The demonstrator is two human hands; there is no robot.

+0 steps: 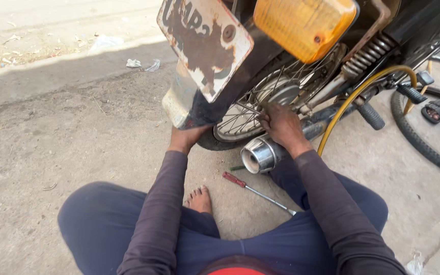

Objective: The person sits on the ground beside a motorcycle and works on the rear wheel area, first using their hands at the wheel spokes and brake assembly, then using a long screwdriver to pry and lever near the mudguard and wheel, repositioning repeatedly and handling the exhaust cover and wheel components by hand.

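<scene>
left hand point(183, 136) fingers hidden behind mudguard point(189, 104); grip unreadable; motorcycle point(332, 61) cut off at top and right edges; tyre point(211, 141) mostly hidden

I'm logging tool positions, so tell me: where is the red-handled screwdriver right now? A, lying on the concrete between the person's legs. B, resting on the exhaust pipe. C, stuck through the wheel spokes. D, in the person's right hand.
A: the screwdriver lies loose on the concrete, while the right hand is at the wheel spokes.
</scene>
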